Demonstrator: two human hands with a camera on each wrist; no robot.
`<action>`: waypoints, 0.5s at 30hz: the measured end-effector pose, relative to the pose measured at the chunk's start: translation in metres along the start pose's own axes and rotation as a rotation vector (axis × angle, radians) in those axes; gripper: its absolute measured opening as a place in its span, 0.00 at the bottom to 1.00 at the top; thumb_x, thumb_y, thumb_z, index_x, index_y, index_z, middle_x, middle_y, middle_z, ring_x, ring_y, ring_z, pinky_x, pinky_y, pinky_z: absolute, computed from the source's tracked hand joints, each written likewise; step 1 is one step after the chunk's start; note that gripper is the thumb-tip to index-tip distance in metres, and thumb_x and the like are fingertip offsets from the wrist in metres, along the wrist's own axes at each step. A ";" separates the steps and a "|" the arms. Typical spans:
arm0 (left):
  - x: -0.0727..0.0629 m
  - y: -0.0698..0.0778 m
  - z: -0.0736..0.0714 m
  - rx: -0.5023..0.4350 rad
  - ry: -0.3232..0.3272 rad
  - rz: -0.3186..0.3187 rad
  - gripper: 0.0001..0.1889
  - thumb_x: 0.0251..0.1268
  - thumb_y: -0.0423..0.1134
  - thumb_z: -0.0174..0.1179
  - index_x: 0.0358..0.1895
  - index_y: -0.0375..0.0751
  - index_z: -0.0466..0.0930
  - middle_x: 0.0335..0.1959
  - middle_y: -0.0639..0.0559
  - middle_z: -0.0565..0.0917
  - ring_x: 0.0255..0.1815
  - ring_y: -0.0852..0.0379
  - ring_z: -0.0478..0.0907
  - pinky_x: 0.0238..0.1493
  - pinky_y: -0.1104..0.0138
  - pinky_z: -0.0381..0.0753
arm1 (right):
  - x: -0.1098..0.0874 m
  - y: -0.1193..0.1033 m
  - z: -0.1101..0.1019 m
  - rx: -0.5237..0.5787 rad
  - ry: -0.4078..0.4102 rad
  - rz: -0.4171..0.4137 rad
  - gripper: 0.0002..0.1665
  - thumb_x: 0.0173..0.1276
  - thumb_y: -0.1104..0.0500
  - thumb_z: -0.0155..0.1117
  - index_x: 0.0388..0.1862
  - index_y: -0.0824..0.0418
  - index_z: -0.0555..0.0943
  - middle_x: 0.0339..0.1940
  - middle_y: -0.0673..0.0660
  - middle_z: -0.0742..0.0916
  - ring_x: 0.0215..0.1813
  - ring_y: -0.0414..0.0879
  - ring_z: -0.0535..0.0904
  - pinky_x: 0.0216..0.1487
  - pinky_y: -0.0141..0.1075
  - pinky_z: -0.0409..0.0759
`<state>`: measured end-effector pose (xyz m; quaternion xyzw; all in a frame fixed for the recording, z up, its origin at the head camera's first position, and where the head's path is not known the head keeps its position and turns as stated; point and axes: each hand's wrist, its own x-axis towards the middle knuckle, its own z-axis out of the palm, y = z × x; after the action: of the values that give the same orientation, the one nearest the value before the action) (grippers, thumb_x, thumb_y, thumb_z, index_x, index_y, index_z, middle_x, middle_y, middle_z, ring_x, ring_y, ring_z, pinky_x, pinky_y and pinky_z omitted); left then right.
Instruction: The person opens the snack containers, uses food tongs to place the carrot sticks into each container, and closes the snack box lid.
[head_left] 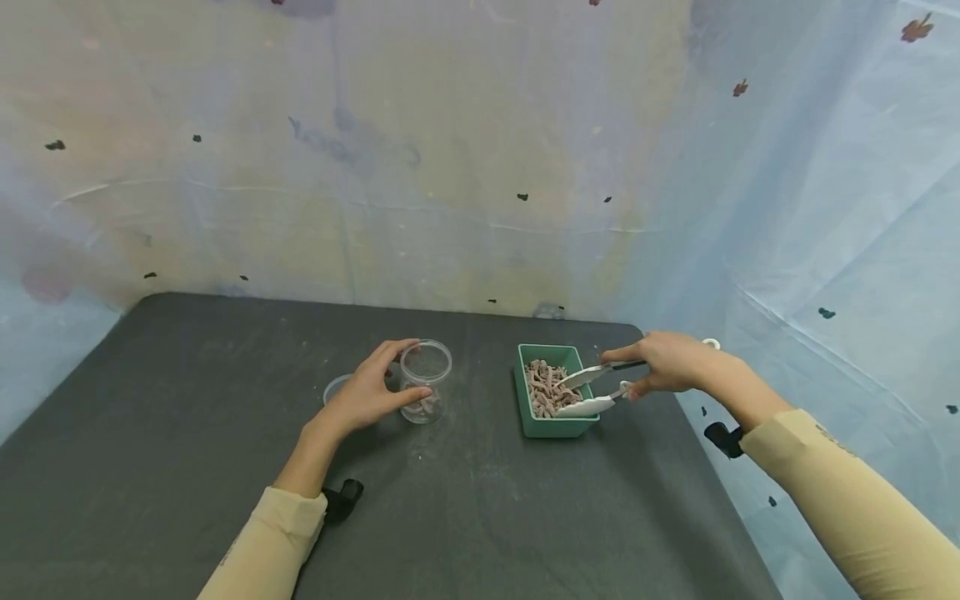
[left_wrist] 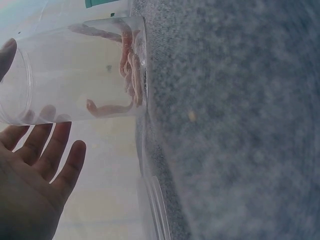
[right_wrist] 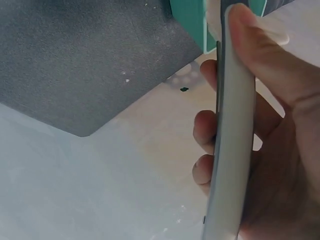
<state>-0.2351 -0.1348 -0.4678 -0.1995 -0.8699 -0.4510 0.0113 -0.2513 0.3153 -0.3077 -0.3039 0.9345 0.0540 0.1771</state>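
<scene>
My left hand (head_left: 365, 393) holds a clear plastic jar (head_left: 424, 417) near its rim, thumb on one side and fingers on the other. The jar stands upright on the table, and in the left wrist view several pinkish-brown strips (left_wrist: 131, 72) lie at its bottom. My right hand (head_left: 670, 363) grips a pair of tongs (head_left: 588, 407) by the handles, thumb on one arm and fingers on the other. The white tong tips are spread apart inside a green rectangular bin (head_left: 558, 428), among a pile of similar strips (head_left: 542, 385).
A clear round lid (head_left: 335, 386) lies on the table just left of the jar, partly hidden by my left hand. The dark grey table (head_left: 465, 517) ends at a pale plastic sheet (head_left: 465, 208) behind it and to the right.
</scene>
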 end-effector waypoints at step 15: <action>0.000 0.000 0.000 0.000 0.003 0.008 0.46 0.66 0.58 0.71 0.82 0.52 0.58 0.73 0.45 0.68 0.68 0.36 0.71 0.62 0.40 0.75 | -0.008 0.010 0.012 0.049 0.095 -0.046 0.36 0.66 0.46 0.76 0.71 0.54 0.80 0.32 0.45 0.88 0.24 0.36 0.70 0.29 0.36 0.72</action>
<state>-0.2356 -0.1352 -0.4678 -0.2023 -0.8689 -0.4515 0.0145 -0.2480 0.3305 -0.3163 -0.3232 0.9356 0.0128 0.1412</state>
